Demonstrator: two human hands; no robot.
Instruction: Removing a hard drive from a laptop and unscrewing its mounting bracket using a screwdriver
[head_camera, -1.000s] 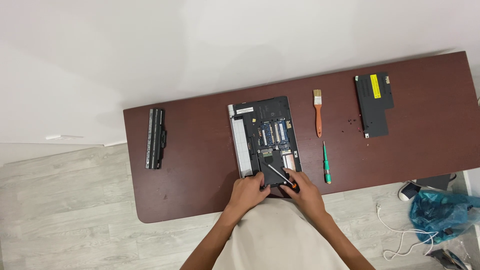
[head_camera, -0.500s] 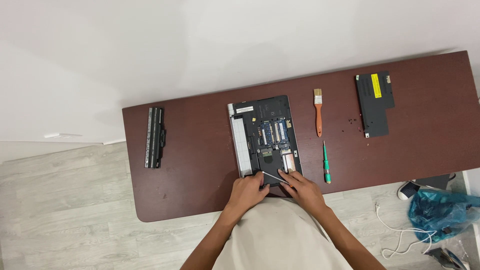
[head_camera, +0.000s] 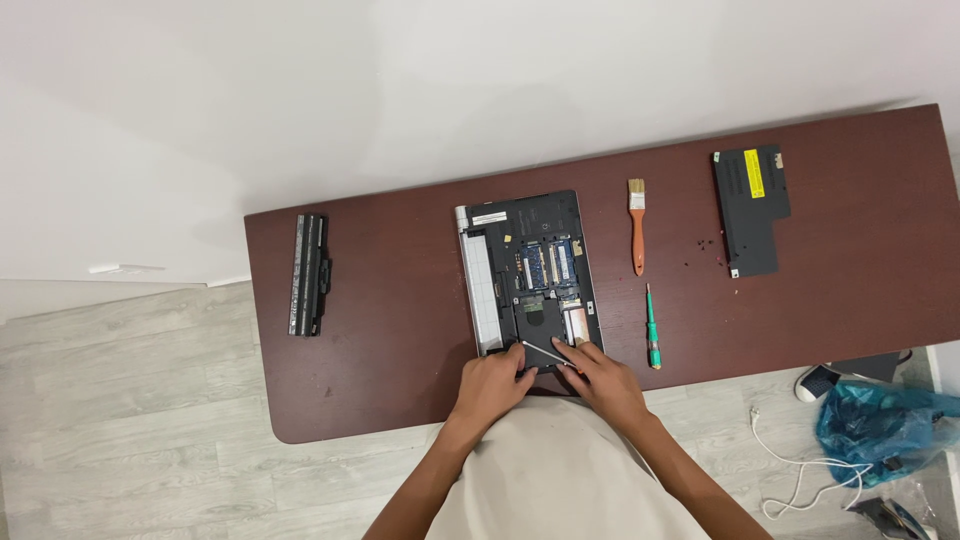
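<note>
Both hands are working at the six o'clock edge of the opened laptop (head_camera: 530, 275), lying underside-up mid-table (head_camera: 400, 330) so its matte black shell and blue circuit boards face the person. The right hand (head_camera: 603, 378) is pinching a slim metal-shafted screwdriver (head_camera: 543, 352), tip angling toward ten o'clock; the left hand (head_camera: 495, 382) is curling against the case, probably steadying it. At three o'clock are lying a green screwdriver (head_camera: 651, 327) and an orange-handled brush (head_camera: 637, 225).

Both hands, L (head_camera: 492, 382) & R (head_camera: 603, 378), on opened laptop (head_camera: 530, 270) near edge; R holds screwdriver (head_camera: 545, 353).
</note>
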